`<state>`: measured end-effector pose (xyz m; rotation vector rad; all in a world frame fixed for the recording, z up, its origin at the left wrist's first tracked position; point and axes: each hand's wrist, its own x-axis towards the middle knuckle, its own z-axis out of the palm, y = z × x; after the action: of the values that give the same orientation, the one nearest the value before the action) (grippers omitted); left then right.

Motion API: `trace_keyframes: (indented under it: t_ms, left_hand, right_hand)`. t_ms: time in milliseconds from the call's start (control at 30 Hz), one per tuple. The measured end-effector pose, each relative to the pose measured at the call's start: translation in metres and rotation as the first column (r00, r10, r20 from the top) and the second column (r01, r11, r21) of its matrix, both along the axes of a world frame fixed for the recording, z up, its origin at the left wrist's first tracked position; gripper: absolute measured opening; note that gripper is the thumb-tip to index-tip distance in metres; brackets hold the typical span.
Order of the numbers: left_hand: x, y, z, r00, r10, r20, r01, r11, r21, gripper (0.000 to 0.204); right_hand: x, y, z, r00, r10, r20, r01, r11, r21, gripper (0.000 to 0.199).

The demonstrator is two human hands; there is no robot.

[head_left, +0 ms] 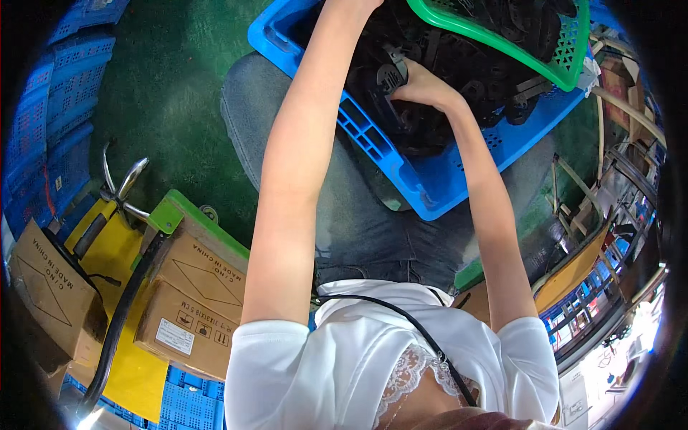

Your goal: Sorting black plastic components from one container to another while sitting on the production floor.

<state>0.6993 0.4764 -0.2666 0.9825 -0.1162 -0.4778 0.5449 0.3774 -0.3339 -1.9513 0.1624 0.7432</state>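
Reaching into the blue crate (437, 188) on our lap, we have our right hand (423, 86) grasping a black plastic part (390, 72) near its left wall, among the heap. Our left hand (351, 6) runs past the top edge; its grip we cannot tell. Judging so, we are picking; lifting it free comes next, beside the green basket (502, 43).

A heap of black plastic parts (459, 79) fills the blue crate (437, 190), which rests tilted on the person's lap. One black part (390, 75), rounded with a pale slotted face, stands upright at the crate's near left wall. A green mesh basket (566, 64) lies tilted across the heap toward the crate's right edge.
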Motion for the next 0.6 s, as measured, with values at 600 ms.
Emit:
trace_keyframes:
  t_ms: [600]
  left_hand:
    - [0.004, -0.003, -0.005, 1.0, -0.009, 0.012, 0.01, 0.999, -0.037, 0.019]
  right_hand:
    - [-0.015, 0.003, -0.006, 0.968, -0.236, -0.082, 0.245, 0.961, 0.128, 0.046]
